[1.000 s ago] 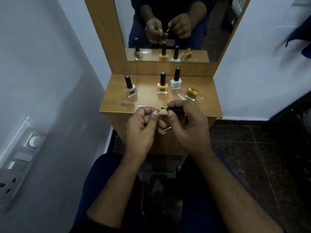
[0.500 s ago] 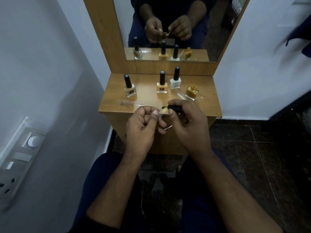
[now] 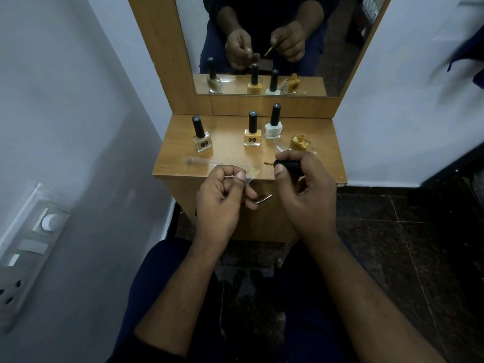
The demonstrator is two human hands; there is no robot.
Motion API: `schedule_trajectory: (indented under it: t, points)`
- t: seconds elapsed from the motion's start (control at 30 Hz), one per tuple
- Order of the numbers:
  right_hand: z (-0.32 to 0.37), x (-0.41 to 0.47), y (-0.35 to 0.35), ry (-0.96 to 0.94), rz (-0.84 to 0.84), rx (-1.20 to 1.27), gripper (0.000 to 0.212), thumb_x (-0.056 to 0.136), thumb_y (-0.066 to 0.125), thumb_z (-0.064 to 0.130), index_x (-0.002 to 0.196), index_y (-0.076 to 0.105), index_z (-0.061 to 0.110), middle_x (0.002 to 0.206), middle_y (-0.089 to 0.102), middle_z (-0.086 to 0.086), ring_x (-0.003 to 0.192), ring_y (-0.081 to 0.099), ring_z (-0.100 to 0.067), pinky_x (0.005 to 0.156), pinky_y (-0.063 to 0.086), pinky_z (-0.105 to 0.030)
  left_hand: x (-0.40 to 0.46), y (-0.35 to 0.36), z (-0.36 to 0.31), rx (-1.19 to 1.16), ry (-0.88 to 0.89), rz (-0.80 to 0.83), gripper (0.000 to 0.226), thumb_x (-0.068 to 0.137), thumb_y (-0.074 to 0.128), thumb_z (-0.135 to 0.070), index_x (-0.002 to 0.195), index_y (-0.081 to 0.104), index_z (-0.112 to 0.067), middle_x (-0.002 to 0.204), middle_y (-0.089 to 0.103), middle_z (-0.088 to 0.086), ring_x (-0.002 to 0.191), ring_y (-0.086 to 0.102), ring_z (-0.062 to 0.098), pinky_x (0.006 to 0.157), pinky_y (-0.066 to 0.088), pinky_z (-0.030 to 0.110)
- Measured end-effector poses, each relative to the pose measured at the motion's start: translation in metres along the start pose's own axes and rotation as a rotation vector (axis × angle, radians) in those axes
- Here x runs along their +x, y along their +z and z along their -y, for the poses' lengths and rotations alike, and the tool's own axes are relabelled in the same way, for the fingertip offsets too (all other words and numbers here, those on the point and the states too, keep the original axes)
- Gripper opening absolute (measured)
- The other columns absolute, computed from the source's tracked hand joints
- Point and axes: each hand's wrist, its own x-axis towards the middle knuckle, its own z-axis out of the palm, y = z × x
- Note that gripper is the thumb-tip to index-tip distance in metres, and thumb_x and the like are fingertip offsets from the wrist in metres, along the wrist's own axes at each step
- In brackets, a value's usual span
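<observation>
My right hand [image 3: 306, 197] grips the black cap of a nail polish brush [image 3: 288, 165]. Its yellow-tipped bristles point left, over the front of the wooden table [image 3: 324, 158]. My left hand [image 3: 222, 200] pinches a small clear piece [image 3: 248, 176] between thumb and forefinger, just left of the brush tip, with a small gap between them. The open yellow polish bottle [image 3: 300, 142] stands just behind my right hand.
Three capped bottles stand on the table: beige [image 3: 201, 140], orange [image 3: 252, 134] and white [image 3: 273, 125]. A clear plastic strip [image 3: 199, 161] lies near the front left. A mirror [image 3: 262, 43] rises behind. A metal handle [image 3: 264, 199] shows under the tabletop, and a switch panel [image 3: 28, 247] is on the left wall.
The brush tip touched the clear piece half a second ago. My right hand has drawn it slightly to the right, so a gap has opened. My left hand has barely moved.
</observation>
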Motion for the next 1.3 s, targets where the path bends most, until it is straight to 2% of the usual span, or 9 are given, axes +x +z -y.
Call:
schedule_trajectory:
  t: [0.13,0.37,0.57,0.7,0.77,0.83,0.97,1.13,1.3]
  points:
    - [-0.001,-0.005,0.004,-0.015,0.129,0.015,0.016,0.096,0.069,0.008,0.112,0.069,0.007,0.103,0.068,0.001,0.093,0.065,-0.009,0.075,0.052,-0.021,0.001,0.001,0.000,0.001,-0.002,0.003,0.012,0.107,0.056,-0.017,0.109,0.064,-0.008,0.076,0.075,0.011,0.063,0.072,0.032,0.073,0.061,0.051]
    - [0.000,0.001,0.000,0.005,-0.057,-0.025,0.022,0.099,0.065,0.008,0.121,0.068,0.009,0.114,0.069,-0.002,0.103,0.064,-0.007,0.079,0.046,-0.012,0.003,0.001,0.002,-0.019,0.003,-0.001,0.013,0.107,0.056,-0.020,0.111,0.060,-0.009,0.076,0.074,0.011,0.063,0.071,0.034,0.073,0.061,0.050]
    - [-0.003,-0.001,0.002,-0.065,-0.035,0.004,0.022,0.097,0.070,0.003,0.119,0.071,0.007,0.112,0.070,-0.004,0.107,0.066,-0.015,0.086,0.056,-0.032,0.010,0.000,0.008,-0.006,0.001,-0.086,0.012,0.106,0.059,-0.021,0.107,0.062,-0.010,0.078,0.075,0.008,0.067,0.073,0.028,0.072,0.060,0.043]
    - [-0.002,0.000,0.002,-0.069,-0.035,0.009,0.024,0.097,0.070,0.004,0.120,0.070,0.006,0.115,0.070,-0.005,0.112,0.066,-0.016,0.091,0.055,-0.027,0.016,-0.001,0.009,0.235,0.126,-0.148,0.010,0.100,0.068,-0.027,0.095,0.069,-0.018,0.088,0.072,-0.006,0.089,0.068,0.013,0.077,0.058,0.040]
    - [-0.002,0.000,0.002,-0.065,-0.047,0.017,0.024,0.097,0.069,0.004,0.120,0.069,0.006,0.116,0.070,-0.006,0.113,0.066,-0.016,0.092,0.055,-0.027,0.020,0.000,0.005,0.359,0.183,-0.188,0.008,0.096,0.072,-0.030,0.094,0.072,-0.022,0.100,0.064,-0.009,0.103,0.056,0.011,0.081,0.048,0.033]
    - [-0.002,0.001,0.003,-0.056,-0.063,0.031,0.023,0.097,0.068,0.004,0.120,0.069,0.005,0.116,0.070,-0.006,0.114,0.066,-0.017,0.092,0.056,-0.030,0.027,0.001,0.000,0.467,0.224,-0.215,0.010,0.094,0.074,-0.035,0.096,0.074,-0.025,0.108,0.056,-0.009,0.112,0.043,0.008,0.090,0.041,0.035]
    - [-0.004,0.002,0.004,-0.027,-0.074,0.053,0.022,0.098,0.067,0.006,0.120,0.069,0.005,0.117,0.070,-0.005,0.115,0.065,-0.017,0.092,0.057,-0.038,0.049,0.002,-0.013,0.610,0.220,-0.139,0.013,0.087,0.079,-0.042,0.095,0.079,-0.031,0.119,0.051,-0.009,0.123,0.036,0.010,0.099,0.022,0.036]
    - [-0.009,0.003,0.003,0.007,-0.089,0.072,0.023,0.099,0.066,0.007,0.121,0.069,0.004,0.118,0.070,-0.006,0.116,0.066,-0.018,0.095,0.057,-0.038,0.064,0.008,-0.019,0.779,0.147,0.005,0.009,0.082,0.082,-0.044,0.087,0.079,-0.037,0.119,0.047,-0.012,0.127,0.033,0.016,0.106,0.023,0.039]
    - [-0.011,0.006,0.001,0.018,-0.108,0.066,0.023,0.099,0.066,0.008,0.122,0.068,0.009,0.118,0.069,-0.003,0.114,0.065,-0.014,0.091,0.055,-0.030,0.067,0.013,-0.021,0.950,0.145,0.055,0.018,0.084,0.079,-0.045,0.100,0.080,-0.037,0.124,0.043,-0.010,0.117,0.025,0.010,0.094,0.013,0.030]
